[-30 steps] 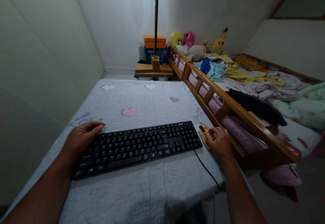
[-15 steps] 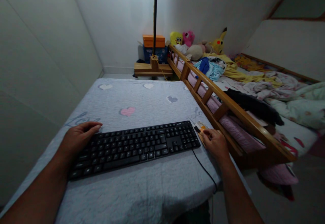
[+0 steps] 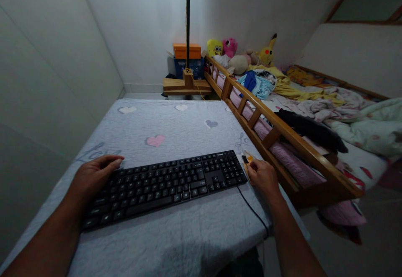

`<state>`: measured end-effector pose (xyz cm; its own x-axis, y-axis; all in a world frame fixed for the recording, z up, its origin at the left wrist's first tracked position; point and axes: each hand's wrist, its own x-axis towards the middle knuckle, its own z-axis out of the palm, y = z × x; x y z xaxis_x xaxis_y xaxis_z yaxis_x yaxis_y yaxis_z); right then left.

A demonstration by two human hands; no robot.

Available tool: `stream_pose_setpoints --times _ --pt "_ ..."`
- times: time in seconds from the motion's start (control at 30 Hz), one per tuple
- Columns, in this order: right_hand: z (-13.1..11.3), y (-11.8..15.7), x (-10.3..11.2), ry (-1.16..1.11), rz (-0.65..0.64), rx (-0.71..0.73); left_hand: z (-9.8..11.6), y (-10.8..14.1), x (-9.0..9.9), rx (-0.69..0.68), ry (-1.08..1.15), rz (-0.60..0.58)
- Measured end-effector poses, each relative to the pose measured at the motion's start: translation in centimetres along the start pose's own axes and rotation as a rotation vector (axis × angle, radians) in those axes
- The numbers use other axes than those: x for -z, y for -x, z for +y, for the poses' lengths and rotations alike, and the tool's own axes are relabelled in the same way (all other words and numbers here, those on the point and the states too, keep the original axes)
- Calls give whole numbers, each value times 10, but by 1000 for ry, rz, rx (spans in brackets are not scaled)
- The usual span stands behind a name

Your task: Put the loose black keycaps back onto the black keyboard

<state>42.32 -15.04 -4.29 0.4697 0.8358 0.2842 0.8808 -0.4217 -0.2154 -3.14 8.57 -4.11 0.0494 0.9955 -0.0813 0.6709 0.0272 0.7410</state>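
Note:
A black keyboard (image 3: 176, 180) lies at a slant on the cloth-covered table (image 3: 169, 235), its cable running from the near right side over the front edge. At its far left corner is my left hand (image 3: 94, 175), thumb and fingers drawn close together. Whatever those fingertips hold, if anything, I cannot make out. Just past the keyboard's right end, my right hand (image 3: 262, 176) has its fingers pinched at a small flat orange, black and tan item (image 3: 248, 159). The hand covers part of that item, and its kind is unclear.
A wooden bed rail (image 3: 279, 132) runs along the table's right side. Clothes, bedding and plush toys (image 3: 238, 64) lie on the bed. Beyond the table stand a dark pole on a wooden base (image 3: 176, 86) and an orange box (image 3: 186, 51). A pale wall is at left.
The view has shifted slightly. The keyboard's left end sits a little nearer to me, with my left hand beside it. My right hand has edged slightly left, still at the small item.

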Motion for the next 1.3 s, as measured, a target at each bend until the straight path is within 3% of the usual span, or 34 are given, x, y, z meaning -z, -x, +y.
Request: stream_pose_setpoints --times 0.23,0.4,0.7,1.03,1.3 --pt "-12 -19 10 171 -177 -30 3 0 0 -17 -21 5" --pt "-20 -27 13 305 -212 -28 1 -1 0 5 -3 -2" --pt "-29 -57 18 124 -219 -141 -4 -3 -1 42 3 -11" --pt "-47 -107 -9 169 -236 -175 -3 -3 -1 28 14 3" --pt "-54 -125 -25 39 -246 -49 -2 -2 -1 15 26 5"
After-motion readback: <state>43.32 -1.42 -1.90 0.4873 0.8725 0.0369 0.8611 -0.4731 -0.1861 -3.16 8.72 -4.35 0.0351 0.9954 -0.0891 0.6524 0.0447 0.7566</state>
